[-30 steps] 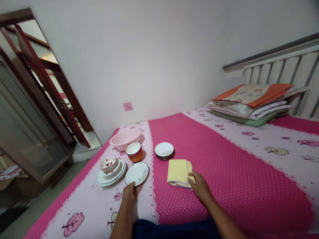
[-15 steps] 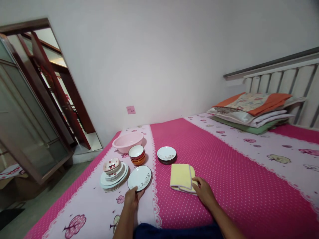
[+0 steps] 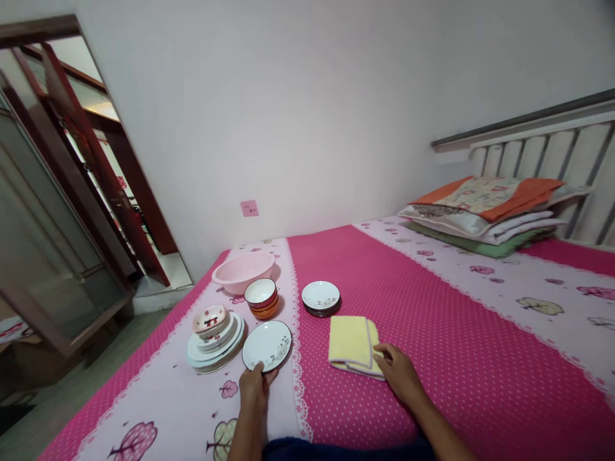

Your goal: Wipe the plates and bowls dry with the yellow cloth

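Observation:
My left hand (image 3: 254, 384) grips the near edge of a white plate (image 3: 267, 344) with a dark rim and a floral print, thumb on top and fingers beneath. The plate is slightly tilted. My right hand (image 3: 400, 372) has its fingertips closed on the right edge of a folded yellow cloth (image 3: 350, 342) with a pale trim, which lies on the pink bedspread (image 3: 446, 346). Behind the cloth stands a small stack of similar dark-rimmed plates (image 3: 321, 296). Left of the held plate is a stack of white plates (image 3: 195, 355) with a patterned bowl (image 3: 210, 320) on top.
Red and orange bowls (image 3: 262, 299) are stacked behind the held plate, in front of a pink basin (image 3: 243, 271) near the wall. Folded bedding (image 3: 485, 211) lies at the far right by a white radiator (image 3: 552, 153). A doorway (image 3: 139, 192) opens at the left.
The view has shifted slightly. Both hands stay in about the same place, the left on the plate and the right at the cloth's edge. Little else differs.

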`<action>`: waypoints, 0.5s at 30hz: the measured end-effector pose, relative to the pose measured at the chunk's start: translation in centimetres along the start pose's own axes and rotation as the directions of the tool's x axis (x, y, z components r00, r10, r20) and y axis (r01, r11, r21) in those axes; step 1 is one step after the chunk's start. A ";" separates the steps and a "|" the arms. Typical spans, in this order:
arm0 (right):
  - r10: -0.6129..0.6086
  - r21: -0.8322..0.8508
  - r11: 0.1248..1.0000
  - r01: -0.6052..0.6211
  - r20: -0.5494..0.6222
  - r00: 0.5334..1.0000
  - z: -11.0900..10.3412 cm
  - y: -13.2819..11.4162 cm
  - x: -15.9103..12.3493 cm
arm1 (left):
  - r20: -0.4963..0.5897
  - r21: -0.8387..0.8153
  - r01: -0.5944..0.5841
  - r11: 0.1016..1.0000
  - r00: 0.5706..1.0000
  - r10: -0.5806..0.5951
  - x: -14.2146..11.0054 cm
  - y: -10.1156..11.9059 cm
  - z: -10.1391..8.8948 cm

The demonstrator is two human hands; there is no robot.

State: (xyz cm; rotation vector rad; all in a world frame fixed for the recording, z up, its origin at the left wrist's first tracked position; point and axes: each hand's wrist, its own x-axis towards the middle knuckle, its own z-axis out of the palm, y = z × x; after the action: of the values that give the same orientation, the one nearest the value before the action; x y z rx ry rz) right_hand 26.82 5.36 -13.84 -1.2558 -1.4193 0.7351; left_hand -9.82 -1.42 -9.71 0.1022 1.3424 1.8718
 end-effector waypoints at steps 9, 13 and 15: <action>0.027 -0.069 0.997 -0.029 -0.027 0.999 -0.1 -1.0 0.3 | -0.040 -0.026 0.122 0.992 0.992 -0.123 -0.7 0.8 1.3; 0.032 -0.109 0.993 -0.033 -0.013 0.999 -0.5 -1.7 0.7 | 0.087 -0.065 0.222 0.973 0.972 -0.217 -2.4 0.5 3.7; 0.031 -0.126 0.992 -0.030 0.006 1.000 -0.8 -1.9 0.8 | 0.193 -0.089 0.247 0.965 0.955 -0.226 -3.6 0.0 5.2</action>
State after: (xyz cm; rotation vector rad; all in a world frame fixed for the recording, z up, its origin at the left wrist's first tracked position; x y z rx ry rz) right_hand 27.12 5.43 -11.63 -1.3758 -1.4749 0.6795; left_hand -4.88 0.25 -6.10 0.0503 1.0731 1.6871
